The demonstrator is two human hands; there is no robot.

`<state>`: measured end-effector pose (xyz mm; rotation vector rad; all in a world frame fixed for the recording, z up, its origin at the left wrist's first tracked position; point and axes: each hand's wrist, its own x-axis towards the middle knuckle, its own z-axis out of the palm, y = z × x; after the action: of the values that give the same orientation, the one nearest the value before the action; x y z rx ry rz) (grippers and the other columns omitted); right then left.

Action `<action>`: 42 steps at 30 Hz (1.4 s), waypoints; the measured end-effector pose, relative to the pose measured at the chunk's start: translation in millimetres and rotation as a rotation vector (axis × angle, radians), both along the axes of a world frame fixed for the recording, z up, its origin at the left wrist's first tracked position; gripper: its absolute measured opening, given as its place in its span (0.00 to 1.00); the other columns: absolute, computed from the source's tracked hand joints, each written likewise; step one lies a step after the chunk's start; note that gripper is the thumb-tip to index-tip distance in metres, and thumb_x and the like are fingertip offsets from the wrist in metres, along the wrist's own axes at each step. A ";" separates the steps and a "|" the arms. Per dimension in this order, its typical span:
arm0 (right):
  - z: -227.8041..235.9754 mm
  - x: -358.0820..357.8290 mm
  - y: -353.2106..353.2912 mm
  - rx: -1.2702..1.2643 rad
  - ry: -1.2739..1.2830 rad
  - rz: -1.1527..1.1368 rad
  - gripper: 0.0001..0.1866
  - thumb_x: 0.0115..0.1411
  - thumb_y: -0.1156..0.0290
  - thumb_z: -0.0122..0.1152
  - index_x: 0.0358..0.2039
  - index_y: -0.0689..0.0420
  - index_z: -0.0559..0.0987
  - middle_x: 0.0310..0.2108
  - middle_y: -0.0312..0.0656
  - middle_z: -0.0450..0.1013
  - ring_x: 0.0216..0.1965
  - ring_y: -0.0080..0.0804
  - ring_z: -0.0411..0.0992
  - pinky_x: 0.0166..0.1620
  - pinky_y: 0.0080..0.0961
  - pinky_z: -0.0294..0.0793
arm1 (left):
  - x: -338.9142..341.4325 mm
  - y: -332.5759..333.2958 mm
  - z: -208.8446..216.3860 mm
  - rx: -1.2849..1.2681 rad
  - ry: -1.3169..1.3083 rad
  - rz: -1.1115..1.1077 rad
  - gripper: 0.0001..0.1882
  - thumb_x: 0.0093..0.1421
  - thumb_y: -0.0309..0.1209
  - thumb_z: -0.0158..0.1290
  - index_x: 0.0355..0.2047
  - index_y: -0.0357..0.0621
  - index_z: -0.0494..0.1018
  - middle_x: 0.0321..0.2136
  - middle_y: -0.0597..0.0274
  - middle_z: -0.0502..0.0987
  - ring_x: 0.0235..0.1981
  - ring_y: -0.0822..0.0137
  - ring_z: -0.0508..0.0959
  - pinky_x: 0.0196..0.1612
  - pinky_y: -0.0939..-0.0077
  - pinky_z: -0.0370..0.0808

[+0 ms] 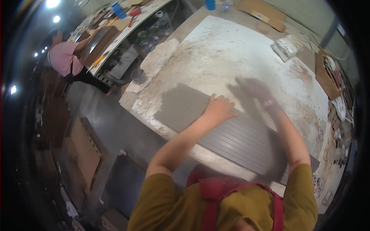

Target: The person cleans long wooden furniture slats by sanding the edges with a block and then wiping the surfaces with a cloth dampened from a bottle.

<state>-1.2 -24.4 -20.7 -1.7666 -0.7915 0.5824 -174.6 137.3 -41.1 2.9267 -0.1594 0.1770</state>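
Note:
A long grey panel [246, 143] with parallel grooves lies flat along the near side of the worktable. My left hand [220, 111] rests on it near its far edge, fingers spread and pressing down rather than wrapped round anything. Beyond that edge, over the white board [219, 50] that covers the table, my right hand [257, 91] is smeared by motion. Its fingers do not show clearly, and whether it carries anything is hidden by the blur. Shadows of my arm fall across the panel.
A white block-like bundle [287, 47] and a piece of brown cardboard [264, 13] lie at the far side. Cardboard scraps [327, 75] stand at the right edge. At the far left, a person in a pink top [64, 57] works at another bench. A dark board [121, 183] leans below, left.

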 end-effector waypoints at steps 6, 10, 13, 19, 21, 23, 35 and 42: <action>-8.7 -19.6 221.3 -0.115 -0.019 0.075 0.20 0.57 0.61 0.57 0.46 0.61 0.78 0.36 0.44 0.78 0.35 0.31 0.74 0.42 0.27 0.72 | -11.0 72.7 -5.4 0.188 -0.104 0.167 0.24 0.60 0.54 0.48 0.43 0.49 0.76 0.40 0.59 0.76 0.49 0.59 0.72 0.55 0.45 0.63; 0.8 -10.1 208.4 -0.038 -0.110 0.253 0.28 0.60 0.52 0.57 0.56 0.56 0.72 0.53 0.46 0.71 0.53 0.38 0.70 0.53 0.31 0.69 | -35.2 180.2 -15.9 -0.457 -0.012 0.232 0.26 0.64 0.50 0.45 0.50 0.43 0.73 0.49 0.54 0.75 0.52 0.53 0.72 0.57 0.59 0.65; 44.5 9.9 78.0 -0.226 -0.217 0.094 0.27 0.63 0.51 0.54 0.57 0.52 0.72 0.54 0.42 0.70 0.55 0.35 0.67 0.59 0.29 0.64 | -58.1 215.3 16.8 -0.999 0.061 0.227 0.34 0.68 0.55 0.31 0.62 0.43 0.61 0.61 0.58 0.65 0.63 0.62 0.62 0.62 0.66 0.59; 20.3 13.9 -376.0 -0.678 -0.348 -0.915 0.29 0.64 0.47 0.49 0.55 0.58 0.73 0.54 0.46 0.71 0.55 0.36 0.68 0.59 0.29 0.62 | -72.0 236.6 -21.2 -1.597 0.252 0.241 0.43 0.64 0.65 0.26 0.66 0.45 0.54 0.67 0.59 0.54 0.69 0.61 0.49 0.68 0.61 0.41; -2.4 -25.1 -496.1 -0.816 -0.289 -1.039 0.33 0.64 0.44 0.46 0.58 0.58 0.70 0.57 0.47 0.69 0.59 0.37 0.65 0.62 0.30 0.59 | -67.5 242.5 -40.3 -1.282 0.289 0.159 0.45 0.62 0.67 0.26 0.66 0.45 0.54 0.68 0.59 0.52 0.68 0.61 0.50 0.68 0.60 0.40; -30.1 -51.3 -538.9 -0.879 -0.237 -0.937 0.26 0.68 0.55 0.40 0.58 0.59 0.70 0.59 0.44 0.67 0.62 0.36 0.62 0.66 0.30 0.54 | -67.8 230.6 -36.5 -1.553 0.280 0.255 0.44 0.62 0.67 0.28 0.67 0.46 0.53 0.68 0.59 0.52 0.68 0.60 0.51 0.69 0.63 0.42; -9.7 -95.6 -498.0 -0.685 -0.406 -1.214 0.27 0.62 0.48 0.51 0.54 0.52 0.74 0.55 0.49 0.69 0.59 0.45 0.65 0.61 0.32 0.61 | -38.0 223.3 -20.8 -1.454 0.280 0.405 0.37 0.65 0.58 0.38 0.65 0.45 0.57 0.66 0.55 0.55 0.68 0.62 0.51 0.67 0.67 0.47; -50.2 -96.4 -549.8 -0.382 -0.093 -1.037 0.30 0.62 0.53 0.54 0.61 0.55 0.67 0.59 0.44 0.65 0.61 0.34 0.59 0.64 0.26 0.53 | -34.6 225.3 -17.6 -1.446 0.362 0.477 0.32 0.67 0.53 0.39 0.60 0.42 0.64 0.63 0.57 0.60 0.65 0.63 0.54 0.66 0.70 0.45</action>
<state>-97.6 -574.1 -70.9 -2.2527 0.2588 -0.0669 -209.2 362.6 -58.7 1.4568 0.5111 -0.1375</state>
